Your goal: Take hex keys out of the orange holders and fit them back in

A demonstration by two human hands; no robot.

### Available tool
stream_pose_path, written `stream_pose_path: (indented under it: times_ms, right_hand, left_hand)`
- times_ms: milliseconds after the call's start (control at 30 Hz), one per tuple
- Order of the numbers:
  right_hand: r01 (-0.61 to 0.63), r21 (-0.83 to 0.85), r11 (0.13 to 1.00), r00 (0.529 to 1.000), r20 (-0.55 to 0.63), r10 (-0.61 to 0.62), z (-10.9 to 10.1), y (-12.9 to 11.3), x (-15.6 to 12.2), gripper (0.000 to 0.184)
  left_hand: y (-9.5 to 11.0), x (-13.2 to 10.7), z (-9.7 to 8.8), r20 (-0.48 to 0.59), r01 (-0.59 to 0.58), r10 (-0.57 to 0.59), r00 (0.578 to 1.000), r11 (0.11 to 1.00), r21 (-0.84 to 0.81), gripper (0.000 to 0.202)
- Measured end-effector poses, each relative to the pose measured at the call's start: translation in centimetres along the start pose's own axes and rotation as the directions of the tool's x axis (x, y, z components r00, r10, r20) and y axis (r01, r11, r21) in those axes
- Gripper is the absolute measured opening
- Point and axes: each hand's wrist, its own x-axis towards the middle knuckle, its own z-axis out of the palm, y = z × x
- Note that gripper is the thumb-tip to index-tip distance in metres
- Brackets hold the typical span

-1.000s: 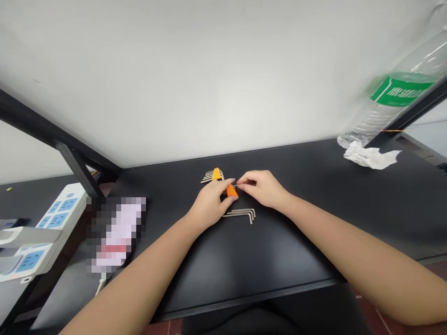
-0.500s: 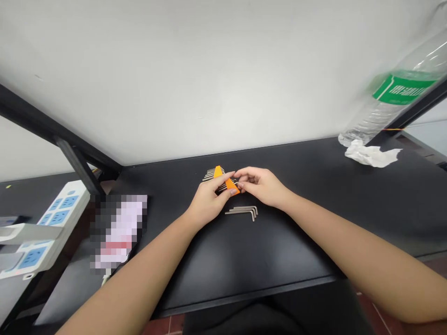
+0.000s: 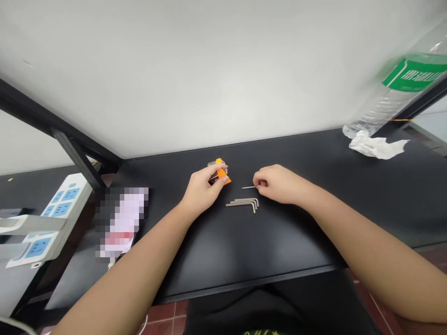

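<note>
My left hand [image 3: 206, 187] is closed on an orange hex key holder [image 3: 221, 173], thumb and fingers pinching its sides. Several metal hex keys stick out of the holder, partly covered by my fingers. To the right, my right hand [image 3: 274, 184] pinches one hex key [image 3: 248, 187], whose straight shaft points left just above the black table; its bent end is hidden by the fingers. Below, between the two hands, three L-shaped hex keys [image 3: 241, 203] lie side by side, with their short arms on the right.
A clear plastic bottle with a green label [image 3: 415, 74] and a crumpled white tissue [image 3: 377, 145] are at the back right. A white power strip [image 3: 57, 218] and a blurred-out flat object [image 3: 122, 218] lie at the left. A pale wall [image 3: 223, 83] rises behind the black table [image 3: 258, 251].
My right hand has moved right, away from the orange holder, with a hex key now drawn out in its fingers. My left hand has shifted slightly left with the holder.
</note>
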Motion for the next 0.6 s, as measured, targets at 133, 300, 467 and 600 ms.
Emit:
stream_pose_path:
  times_ms: [133, 300, 467, 600]
  right_hand:
    - [0.095, -0.012, 0.995, 0.994, 0.061, -0.094, 0.7, -1.9, -1.1, 0.008]
    - [0.136, -0.052, 0.989, 0.988, 0.078, -0.132, 1.3, -2.7, -1.7, 0.003]
    - [0.154, 0.051, 0.987, 0.987, -0.054, -0.151, 1.4, -2.1, -1.0, 0.006]
    - [0.169, 0.272, 0.947, 0.951, -0.299, -0.083, 1.4, -1.9, 0.0, 0.008]
  left_hand:
    - [0.2, -0.1, 0.2, 0.009, 0.019, -0.019, 1.000, 1.000, -0.002, 0.033]
    - [0.2, -0.2, 0.3, 0.030, 0.033, -0.032, 0.999, 0.999, -0.032, 0.030]
    - [0.4, -0.4, 0.5, 0.089, 0.005, 0.000, 0.996, 0.998, -0.063, 0.025]
    - [0.8, -0.7, 0.9, 0.147, -0.007, 0.032, 0.989, 0.986, -0.168, 0.028]
